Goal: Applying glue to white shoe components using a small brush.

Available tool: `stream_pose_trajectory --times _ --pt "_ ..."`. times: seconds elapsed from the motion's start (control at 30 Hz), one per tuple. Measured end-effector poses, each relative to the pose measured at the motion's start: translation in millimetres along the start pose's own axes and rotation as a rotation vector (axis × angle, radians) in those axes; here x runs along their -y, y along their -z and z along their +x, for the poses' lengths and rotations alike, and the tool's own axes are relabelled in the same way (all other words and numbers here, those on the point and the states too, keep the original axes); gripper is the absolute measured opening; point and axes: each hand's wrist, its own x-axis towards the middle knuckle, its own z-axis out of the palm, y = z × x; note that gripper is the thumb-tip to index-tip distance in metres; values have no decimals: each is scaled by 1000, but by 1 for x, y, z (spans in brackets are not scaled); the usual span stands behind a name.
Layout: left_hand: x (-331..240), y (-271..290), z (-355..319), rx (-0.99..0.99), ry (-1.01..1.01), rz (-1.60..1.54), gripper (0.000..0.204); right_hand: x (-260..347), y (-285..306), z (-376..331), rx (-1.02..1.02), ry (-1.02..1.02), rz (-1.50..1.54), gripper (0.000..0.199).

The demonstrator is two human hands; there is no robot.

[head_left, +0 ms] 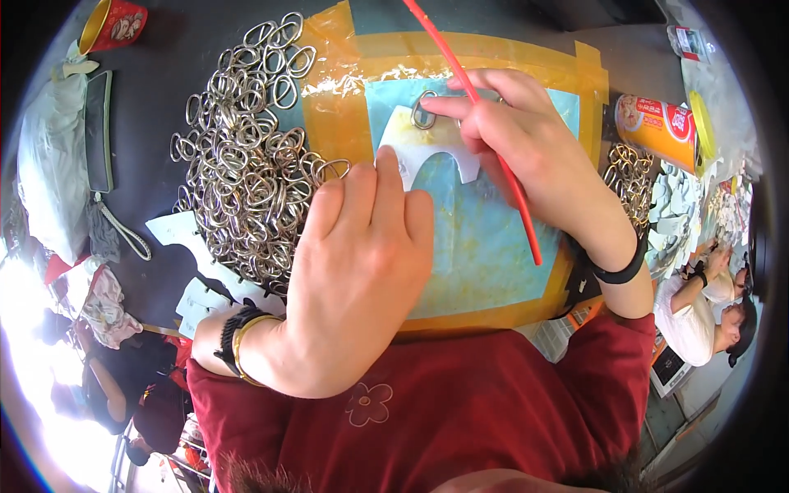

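My left hand lies palm down with its fingers stretched forward, the index fingertip on the edge of a white cut-out piece with an arched notch. Its other fingertips reach the edge of a heap of oval metal rings, beside one loose ring. My right hand is closed round a slim red stick; its lower tip is hidden from nobody's side but its kind is unclear. The right index finger touches an oval metal ring lying on the white piece.
Under the piece lies a light-blue sheet, bordered with brown tape. More white pieces lie at left. An orange can, more rings and white pieces stand at right. A red cup is far left; other people sit at both sides.
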Motion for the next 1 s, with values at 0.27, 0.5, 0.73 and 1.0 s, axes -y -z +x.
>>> stream_pose_trajectory --times 0.27,0.5,0.73,1.0 --pt "-2 -2 -4 134 -48 39 34 -6 -3 2 16 -49 86 23" --pt "-3 -2 -4 154 -66 83 37 -8 -2 2 16 -32 41 23" --pt "5 -3 2 124 -47 21 37 -8 -2 0 34 -26 32 38" --pt "23 -8 15 -41 -30 -190 48 -7 0 -1 46 -1 30 42"
